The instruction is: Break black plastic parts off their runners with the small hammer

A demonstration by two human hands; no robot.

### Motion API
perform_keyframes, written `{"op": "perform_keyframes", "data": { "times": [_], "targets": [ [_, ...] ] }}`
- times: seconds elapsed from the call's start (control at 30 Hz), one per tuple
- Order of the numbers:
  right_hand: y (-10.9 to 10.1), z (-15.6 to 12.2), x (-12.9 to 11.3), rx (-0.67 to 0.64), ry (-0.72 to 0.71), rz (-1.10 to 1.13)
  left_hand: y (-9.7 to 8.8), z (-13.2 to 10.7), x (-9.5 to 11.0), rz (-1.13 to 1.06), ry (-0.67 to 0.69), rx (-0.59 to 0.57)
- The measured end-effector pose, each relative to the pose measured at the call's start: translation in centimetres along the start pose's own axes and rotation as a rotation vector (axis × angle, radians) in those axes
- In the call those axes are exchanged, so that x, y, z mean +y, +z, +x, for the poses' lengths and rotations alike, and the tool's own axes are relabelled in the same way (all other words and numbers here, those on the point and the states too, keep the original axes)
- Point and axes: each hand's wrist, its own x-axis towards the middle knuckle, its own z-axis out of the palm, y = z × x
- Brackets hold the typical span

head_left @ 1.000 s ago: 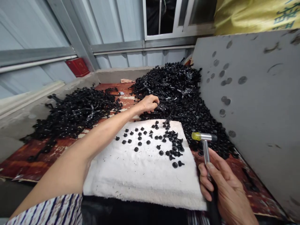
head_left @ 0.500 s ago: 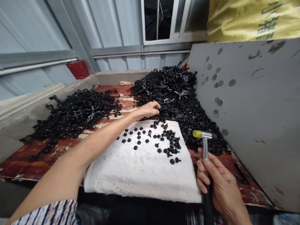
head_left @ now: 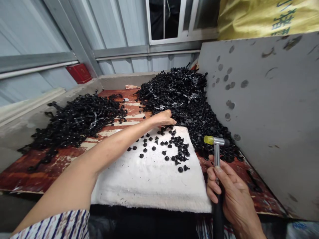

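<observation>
My right hand [head_left: 230,186] is wrapped round the black grip of a small mallet [head_left: 216,152]. The mallet stands upright, with a metal head, one yellow face and one dark face. Across the white cloth [head_left: 149,186] stretches my left arm. My left hand [head_left: 164,118] is at the cloth's far edge, against the front of a big heap of black parts [head_left: 174,89]. Its fingers are curled, and whatever lies in them is hidden. Several loose black round pieces with short stems [head_left: 180,151] are scattered over the cloth.
A second heap of black strip-like parts [head_left: 77,119] lies on the left of the worn red-brown table [head_left: 15,176]. A spotted grey panel [head_left: 269,116] rises along the right. Behind are a red box [head_left: 79,73], a window [head_left: 164,20] and a yellow sheet [head_left: 249,20].
My left hand has moved a little right and lower, along the front of the big heap. The right hand still holds the mallet upright. The whole view has shifted slightly.
</observation>
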Motion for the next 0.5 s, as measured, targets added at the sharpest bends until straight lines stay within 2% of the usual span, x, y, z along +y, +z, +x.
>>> {"op": "perform_keyframes", "data": {
  "times": [0.23, 0.5],
  "targets": [
    [0.0, 0.1, 0.1, -0.004, -0.017, 0.015, 0.2, 0.7, 1.0, -0.079, -0.133, 0.014],
    [-0.2, 0.0, 0.2, -0.052, -0.034, 0.029, -1.8, 0.1, 0.8, -0.237, -0.215, 0.094]
  ]
}}
